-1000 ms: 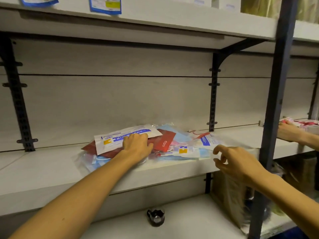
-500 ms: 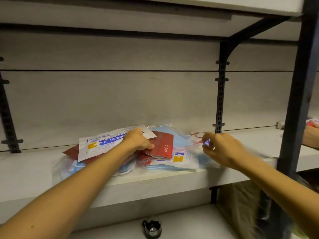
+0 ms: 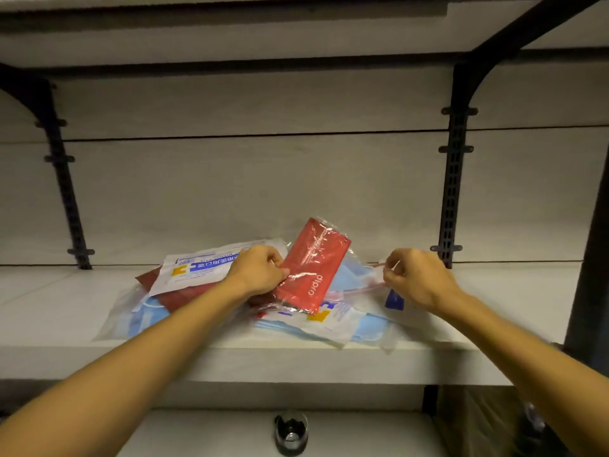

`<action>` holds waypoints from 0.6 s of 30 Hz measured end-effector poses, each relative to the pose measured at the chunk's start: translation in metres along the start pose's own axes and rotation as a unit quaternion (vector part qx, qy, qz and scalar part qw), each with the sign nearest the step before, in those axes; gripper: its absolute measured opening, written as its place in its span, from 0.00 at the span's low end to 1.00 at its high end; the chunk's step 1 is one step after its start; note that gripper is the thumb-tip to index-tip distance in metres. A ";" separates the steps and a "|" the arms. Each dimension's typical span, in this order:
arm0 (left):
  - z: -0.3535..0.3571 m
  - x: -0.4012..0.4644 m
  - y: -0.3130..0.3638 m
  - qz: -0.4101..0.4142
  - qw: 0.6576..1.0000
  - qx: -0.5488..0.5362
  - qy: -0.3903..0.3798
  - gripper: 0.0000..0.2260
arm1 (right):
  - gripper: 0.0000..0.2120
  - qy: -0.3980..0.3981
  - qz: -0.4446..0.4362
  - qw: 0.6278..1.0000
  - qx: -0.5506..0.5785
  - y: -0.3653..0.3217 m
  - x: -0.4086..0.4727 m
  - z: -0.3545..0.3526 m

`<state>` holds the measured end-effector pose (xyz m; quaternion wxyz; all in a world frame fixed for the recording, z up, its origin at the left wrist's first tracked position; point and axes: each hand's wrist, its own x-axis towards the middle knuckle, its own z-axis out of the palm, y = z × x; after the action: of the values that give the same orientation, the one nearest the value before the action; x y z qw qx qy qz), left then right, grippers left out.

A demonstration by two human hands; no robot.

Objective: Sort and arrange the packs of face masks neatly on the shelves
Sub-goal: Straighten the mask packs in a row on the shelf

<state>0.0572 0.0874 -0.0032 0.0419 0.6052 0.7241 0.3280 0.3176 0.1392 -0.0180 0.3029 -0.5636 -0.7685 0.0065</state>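
Note:
A loose pile of face mask packs lies on the middle shelf (image 3: pixel 296 361). My left hand (image 3: pixel 260 273) pinches the edge of a red pack (image 3: pixel 313 265) in clear wrap, tilted up off the pile. My right hand (image 3: pixel 415 277) pinches a clear pack with a red zip strip (image 3: pixel 365 286) at the pile's right side. A white pack with blue and yellow print (image 3: pixel 194 270) rests on a dark red pack (image 3: pixel 184 296) at the left. Blue mask packs (image 3: pixel 365 328) lie underneath.
Black shelf brackets stand at the left (image 3: pixel 66 192) and right (image 3: pixel 454 179) against the back wall. A dark post (image 3: pixel 590 258) runs down the right edge. A small black and clear object (image 3: pixel 291 433) sits on the lower shelf.
My left hand has lifted the red pack up from the pile so it stands tilted. My right hand stays on the clear pack at the right. The view has moved closer.

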 end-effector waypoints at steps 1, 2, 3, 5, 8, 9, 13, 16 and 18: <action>-0.002 -0.004 -0.001 0.000 1.000 -0.013 0.023 0.12 | 0.11 -0.009 -0.003 1.000 0.003 0.001 0.006 0.003; -0.004 -0.007 -0.003 -0.002 0.999 -0.027 0.043 0.12 | 0.11 -0.020 -0.003 1.000 0.005 0.000 0.012 0.007; -0.006 -0.010 -0.006 -0.004 0.997 -0.041 0.062 0.11 | 0.10 -0.030 -0.002 1.000 0.005 -0.001 0.016 0.011; -0.013 -0.016 -0.014 -0.008 0.993 -0.056 0.099 0.08 | 0.10 -0.043 0.004 0.999 0.010 -0.005 0.025 0.019; -0.025 -0.018 -0.027 -0.017 0.985 -0.070 0.154 0.07 | 0.14 -0.068 0.028 0.997 0.005 -0.013 0.036 0.032; -0.028 -0.018 -0.031 -0.019 0.982 -0.076 0.170 0.07 | 0.16 -0.081 0.038 0.996 0.002 -0.016 0.038 0.036; -0.036 -0.018 -0.042 -0.023 0.976 -0.082 0.199 0.07 | 0.21 -0.116 0.068 0.991 -0.012 -0.026 0.045 0.042; -0.039 -0.017 -0.046 -0.013 0.977 -0.085 0.197 0.08 | 0.18 -0.128 0.085 0.988 -0.007 -0.030 0.048 0.039; -0.041 -0.014 -0.048 -0.007 0.978 -0.089 0.191 0.07 | 0.14 -0.141 0.106 0.984 0.013 -0.030 0.054 0.036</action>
<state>0.0015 0.0548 -0.0015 -0.0416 0.5204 0.6907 0.5003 0.2650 0.1875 -0.0126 0.1969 -0.6312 -0.7392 0.1279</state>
